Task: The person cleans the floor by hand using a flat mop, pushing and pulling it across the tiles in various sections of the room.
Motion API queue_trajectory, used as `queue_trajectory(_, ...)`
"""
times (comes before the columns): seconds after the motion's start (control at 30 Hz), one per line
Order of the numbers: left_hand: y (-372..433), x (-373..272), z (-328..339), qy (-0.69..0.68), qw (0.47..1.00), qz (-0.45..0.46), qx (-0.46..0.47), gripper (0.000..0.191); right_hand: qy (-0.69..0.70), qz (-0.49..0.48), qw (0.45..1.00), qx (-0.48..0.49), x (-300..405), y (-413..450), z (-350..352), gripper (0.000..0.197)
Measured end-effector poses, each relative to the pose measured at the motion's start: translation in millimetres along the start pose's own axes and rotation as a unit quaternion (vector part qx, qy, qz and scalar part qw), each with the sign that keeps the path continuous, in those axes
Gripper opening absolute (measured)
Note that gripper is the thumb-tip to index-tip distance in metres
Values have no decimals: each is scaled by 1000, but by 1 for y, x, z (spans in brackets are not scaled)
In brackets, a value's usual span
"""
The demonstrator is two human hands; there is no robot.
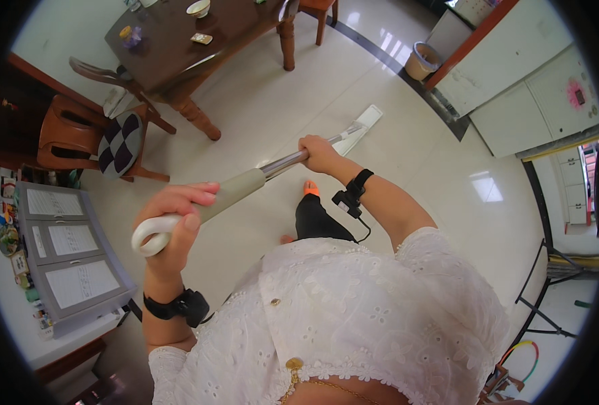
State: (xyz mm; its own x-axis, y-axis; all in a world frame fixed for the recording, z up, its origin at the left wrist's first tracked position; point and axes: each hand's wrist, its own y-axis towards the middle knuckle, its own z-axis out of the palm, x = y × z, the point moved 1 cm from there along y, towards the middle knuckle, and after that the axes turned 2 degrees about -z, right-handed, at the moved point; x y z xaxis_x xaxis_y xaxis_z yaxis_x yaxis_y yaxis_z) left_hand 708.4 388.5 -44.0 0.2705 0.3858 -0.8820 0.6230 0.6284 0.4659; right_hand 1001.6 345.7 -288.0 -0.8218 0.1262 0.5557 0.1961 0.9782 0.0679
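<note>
A flat mop [241,191] slants across the view, from near my left side to the floor ahead on the right. My left hand [175,217] grips the top of its beige sleeve, beside the white hanging loop [152,235]. Further down, my right hand [320,153] is wrapped around the metal pole [284,163]. The white rectangular mop head [361,129] rests on the glossy tiled floor [259,116]; its underside is hidden. Each wrist wears a black strap with a small device.
A dark wooden table [163,66] holds a bowl [198,8] and a remote control [201,38]. Wooden chairs, one with a checkered cushion [120,145], stand at left. A grey cabinet [71,248] is nearer me. A waste bin [423,62] and white cabinets [522,106] are at right.
</note>
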Motion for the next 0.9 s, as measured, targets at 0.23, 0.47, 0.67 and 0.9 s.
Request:
queue_trajectory(0.23,24,-34,-7,-4,997,74,-22,23,56,-127,984,111,36,49,-55,17)
queue_trajectory(0.47,92,-12,65,65,993,61,-73,35,55,-176,969,163,-30,141,-90,12)
queue_trajectory(0.67,210,40,151,119,988,29,-91,36,104,-242,957,121,-125,243,-140,14)
queue_trajectory(0.9,352,119,207,157,987,3,-41,24,61,-224,972,26,-232,370,-161,17)
